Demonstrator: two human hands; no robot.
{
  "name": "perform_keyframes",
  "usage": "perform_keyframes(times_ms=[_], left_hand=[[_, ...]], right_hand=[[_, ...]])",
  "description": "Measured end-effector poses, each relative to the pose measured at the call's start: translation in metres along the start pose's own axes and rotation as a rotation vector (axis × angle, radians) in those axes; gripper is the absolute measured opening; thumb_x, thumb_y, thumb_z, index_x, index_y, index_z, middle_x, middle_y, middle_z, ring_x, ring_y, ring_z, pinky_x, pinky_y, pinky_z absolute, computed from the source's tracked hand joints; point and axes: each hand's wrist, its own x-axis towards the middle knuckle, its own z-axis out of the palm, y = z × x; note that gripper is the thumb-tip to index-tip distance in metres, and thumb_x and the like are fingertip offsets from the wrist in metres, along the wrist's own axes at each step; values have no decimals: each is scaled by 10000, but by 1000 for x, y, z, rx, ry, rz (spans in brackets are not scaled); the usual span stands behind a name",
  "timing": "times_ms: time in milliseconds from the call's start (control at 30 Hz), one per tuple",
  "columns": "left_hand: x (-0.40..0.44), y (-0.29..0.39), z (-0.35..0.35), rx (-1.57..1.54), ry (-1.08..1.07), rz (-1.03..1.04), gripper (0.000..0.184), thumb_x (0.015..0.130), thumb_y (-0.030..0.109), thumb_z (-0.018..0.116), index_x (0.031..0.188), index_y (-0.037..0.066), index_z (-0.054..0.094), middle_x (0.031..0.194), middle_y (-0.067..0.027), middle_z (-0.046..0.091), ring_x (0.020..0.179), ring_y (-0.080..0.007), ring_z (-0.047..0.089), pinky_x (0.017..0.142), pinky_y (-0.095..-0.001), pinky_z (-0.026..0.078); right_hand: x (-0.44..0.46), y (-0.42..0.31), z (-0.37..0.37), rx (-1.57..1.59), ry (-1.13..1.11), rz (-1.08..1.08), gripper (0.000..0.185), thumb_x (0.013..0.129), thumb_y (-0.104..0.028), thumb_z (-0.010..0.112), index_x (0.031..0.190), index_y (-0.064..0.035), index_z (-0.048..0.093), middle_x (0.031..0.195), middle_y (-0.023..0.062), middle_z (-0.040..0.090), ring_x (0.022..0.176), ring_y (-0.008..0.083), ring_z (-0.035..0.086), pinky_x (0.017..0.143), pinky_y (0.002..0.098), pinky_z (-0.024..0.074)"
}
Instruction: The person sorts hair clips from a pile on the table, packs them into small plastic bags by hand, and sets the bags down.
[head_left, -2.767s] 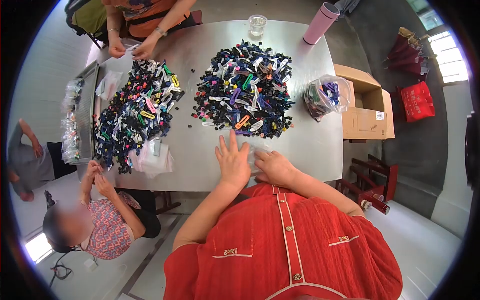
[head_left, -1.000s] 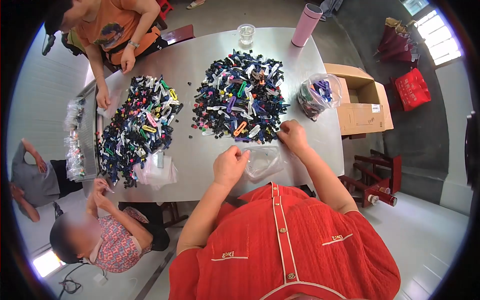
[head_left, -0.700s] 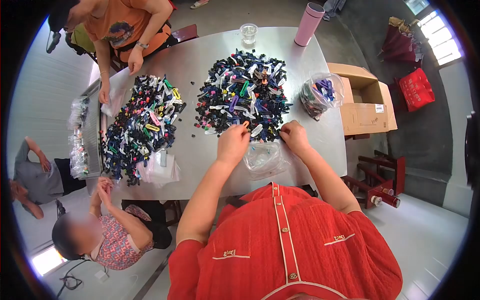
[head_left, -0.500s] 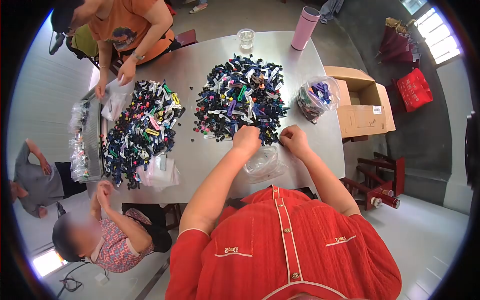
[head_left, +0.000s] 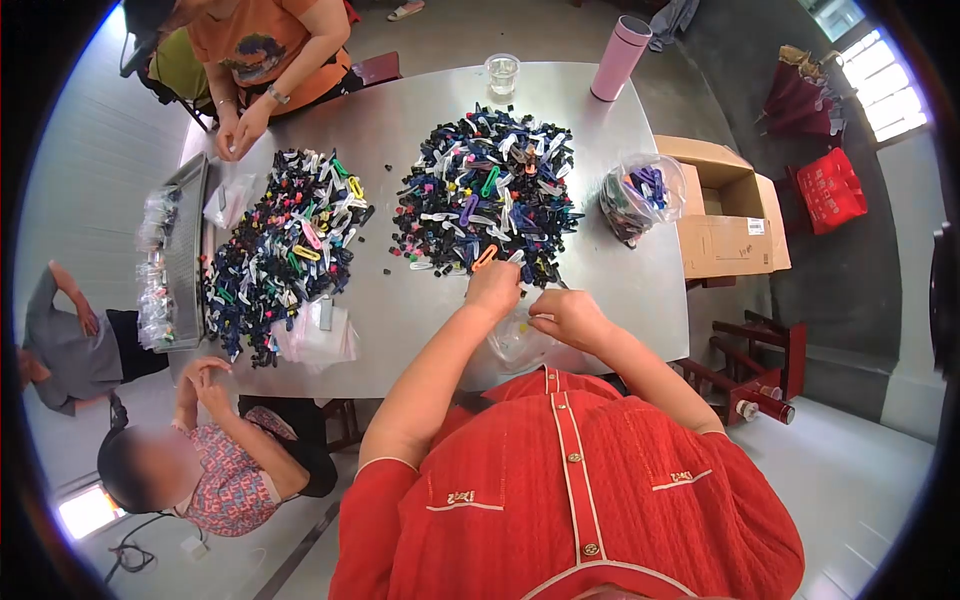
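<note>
A big pile of small plastic hair clips [head_left: 480, 185], mostly black, white and dark blue, lies in front of me. My left hand [head_left: 494, 290] is at its near edge with fingers closed; what they hold, if anything, is hidden. An orange clip [head_left: 485, 257] shows just beyond those fingertips. Over a clear plastic bag [head_left: 515, 345] is my right hand [head_left: 572, 318], its fingers pinched together at the bag's upper right. I cannot make out anything between them. The bag sits on the metal table [head_left: 420, 340] near my body, with a few small things visible inside.
Another clip pile [head_left: 290, 230] lies left, beside plastic bags [head_left: 335, 335] and a metal tray [head_left: 193, 200]. To the right stand a filled clear bag [head_left: 640, 195], a pink bottle [head_left: 620, 60] and a cardboard box [head_left: 725, 240]. A cup [head_left: 502, 75] stands behind. Two co-workers sit left.
My right hand has moved left and toward me, from the pile's near right edge to above the clear bag. My left hand has barely moved. An orange clip now shows near it.
</note>
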Motion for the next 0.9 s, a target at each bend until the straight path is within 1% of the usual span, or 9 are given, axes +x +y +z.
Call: perform_keyframes(times_ms=[67, 133, 233, 400, 633, 700, 733, 800, 900], left_hand=[[-2, 0, 4, 42, 29, -62, 119, 741, 163, 675, 777, 64, 731, 830, -178, 697, 819, -353, 690, 755, -454, 547], [-3, 4, 1, 45, 29, -77, 114, 748, 156, 671, 778, 60, 724, 829, -171, 697, 809, -354, 687, 743, -451, 545], [-10, 9, -10, -1, 125, -63, 106, 761, 148, 662, 782, 55, 709, 837, -160, 697, 799, -355, 683, 721, -449, 541], [-54, 42, -66, -131, 358, 35, 100, 796, 159, 671, 820, 63, 658, 842, -116, 650, 789, -331, 645, 701, -460, 519], [-101, 46, -36, -127, 422, 179, 225, 793, 198, 732, 932, 67, 613, 853, -88, 589, 801, -346, 614, 681, -449, 503], [-109, 47, -37, -88, 661, -88, 294, 776, 209, 764, 949, 45, 594, 812, -98, 602, 769, -362, 621, 664, -446, 500], [-112, 45, -35, -89, 661, -92, 294, 776, 209, 764, 949, 45, 594, 812, -98, 602, 769, -362, 621, 664, -446, 500], [-116, 34, -31, -268, 263, -448, 295, 779, 194, 756, 960, 36, 586, 765, -126, 627, 721, -357, 635, 636, -441, 498], [-122, 19, -16, -360, 317, -267, 245, 814, 173, 710, 972, 33, 587, 730, -154, 638, 678, -352, 639, 609, -436, 491]], right_hand=[[-7, 3, 1, 34, 20, 11, 164, 816, -188, 731, 919, -63, 705, 855, 112, 676, 712, 268, 669, 644, 399, 531], [-10, -4, -8, 128, 33, 264, 175, 815, -176, 731, 934, -51, 703, 854, 116, 678, 706, 262, 670, 665, 379, 541], [-17, 3, -7, 204, -4, 368, 177, 807, -168, 721, 944, -57, 703, 888, 122, 683, 783, 281, 687, 720, 388, 547], [-30, 5, 6, 300, 88, 363, 171, 806, -102, 702, 966, -43, 695, 883, 128, 665, 772, 265, 685, 709, 364, 550], [-35, -1, 13, 367, 163, 315, 179, 794, -35, 677, 973, -42, 683, 869, 119, 640, 743, 247, 665, 687, 345, 543], [-36, -4, 10, 357, 139, 263, 206, 793, -32, 675, 999, -47, 672, 876, 112, 638, 733, 237, 659, 681, 338, 540], [-36, -6, 8, 344, 112, 201, 234, 793, -28, 674, 1025, -52, 660, 883, 105, 636, 722, 228, 653, 674, 330, 537], [-34, -16, 3, 358, 62, 212, 258, 796, -28, 674, 1051, -56, 645, 882, 99, 632, 726, 217, 656, 671, 323, 537], [-27, -16, 3, 441, 102, 360, 282, 808, -40, 677, 1084, -58, 622, 887, 98, 632, 735, 209, 665, 668, 321, 535]])
